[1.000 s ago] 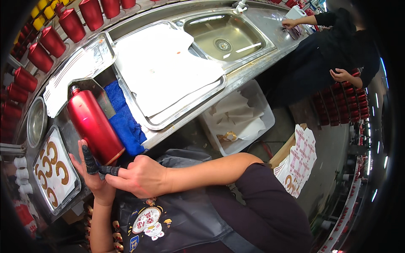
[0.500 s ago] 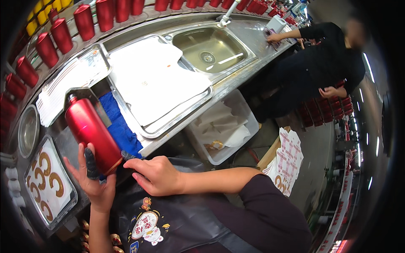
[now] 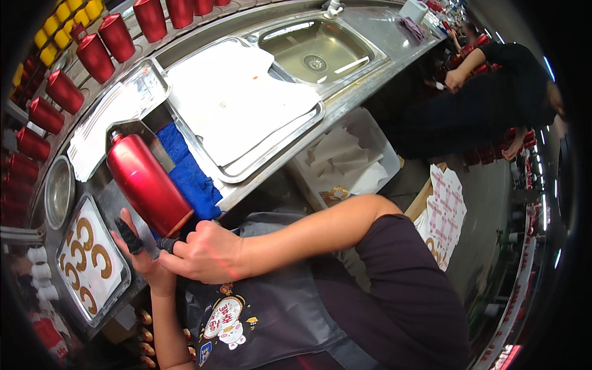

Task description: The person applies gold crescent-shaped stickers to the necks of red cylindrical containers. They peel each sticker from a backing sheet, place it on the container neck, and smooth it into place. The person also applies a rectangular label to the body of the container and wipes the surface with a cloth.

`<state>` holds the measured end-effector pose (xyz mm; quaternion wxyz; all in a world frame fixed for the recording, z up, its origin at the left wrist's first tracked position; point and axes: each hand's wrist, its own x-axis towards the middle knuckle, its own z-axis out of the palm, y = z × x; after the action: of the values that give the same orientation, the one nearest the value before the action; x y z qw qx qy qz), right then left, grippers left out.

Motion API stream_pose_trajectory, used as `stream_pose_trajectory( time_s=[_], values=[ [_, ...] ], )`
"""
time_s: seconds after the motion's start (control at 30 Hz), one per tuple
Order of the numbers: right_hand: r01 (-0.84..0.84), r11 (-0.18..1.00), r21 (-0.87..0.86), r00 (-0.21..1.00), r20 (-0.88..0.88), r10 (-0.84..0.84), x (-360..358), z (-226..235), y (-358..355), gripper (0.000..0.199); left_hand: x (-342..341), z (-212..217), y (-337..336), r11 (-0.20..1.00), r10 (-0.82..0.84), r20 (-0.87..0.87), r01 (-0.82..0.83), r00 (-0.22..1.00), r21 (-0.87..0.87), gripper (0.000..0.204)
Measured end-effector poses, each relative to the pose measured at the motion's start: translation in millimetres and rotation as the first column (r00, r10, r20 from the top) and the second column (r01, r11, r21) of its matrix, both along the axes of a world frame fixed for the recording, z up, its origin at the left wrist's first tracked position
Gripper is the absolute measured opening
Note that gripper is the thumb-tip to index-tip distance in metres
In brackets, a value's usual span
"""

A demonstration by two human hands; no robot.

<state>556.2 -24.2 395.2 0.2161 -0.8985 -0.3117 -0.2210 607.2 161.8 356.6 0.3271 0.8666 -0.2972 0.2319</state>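
Note:
A glossy red bottle with a dark neck lies tilted in a metal holder on the counter, its base toward me. My left hand is just below that base, fingers stretched out, a black cover on one finger. Close against it, my right hand is closed, with a black cover on a finger. Whatever its fingertips hold, if anything, is hidden. A pale, see-through patch shows beside my left fingers; I cannot tell what it is. A blue cloth lies right of the bottle.
White sheets cover a metal tray beside a sink. At left are a tray of gold curved decals and a round metal bowl. Red bottles line the back. A plastic bin stands below; a person bends at right.
Both hands have come away from the bottle's base and closer together. My right hand now meets my left. The person at right has bent down, away from the counter.

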Motion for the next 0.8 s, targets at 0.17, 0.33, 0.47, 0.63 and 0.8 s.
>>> stream_pose_trajectory(
  time_s=[0.17,0.33,0.47,0.63,0.8],
  values=[
    [0.183,0.918,0.353,0.974,-0.189,-0.121,-26,-10,-20,0.034,-9,27,-13,0.997,-0.002,-0.031,0.004,1.000,0.071,0.091],
    [0.309,0.748,0.587,0.935,-0.331,-0.126,-29,-16,-27,0.035,7,39,-47,0.933,-0.128,0.042,0.106,0.991,0.344,0.083],
    [0.379,0.725,0.575,0.872,-0.484,-0.071,-27,-23,-29,0.031,5,36,-48,0.969,-0.087,0.133,0.053,0.987,0.242,0.085],
    [0.354,0.772,0.528,0.851,-0.524,-0.032,-26,-26,-31,0.034,-12,15,-28,0.993,0.061,-0.003,-0.061,0.998,0.106,0.079],
    [0.293,0.807,0.514,0.869,-0.494,-0.001,-24,-18,-30,0.034,-22,-1,-10,0.997,0.052,-0.300,-0.068,0.953,-0.045,0.071]
  ],
)
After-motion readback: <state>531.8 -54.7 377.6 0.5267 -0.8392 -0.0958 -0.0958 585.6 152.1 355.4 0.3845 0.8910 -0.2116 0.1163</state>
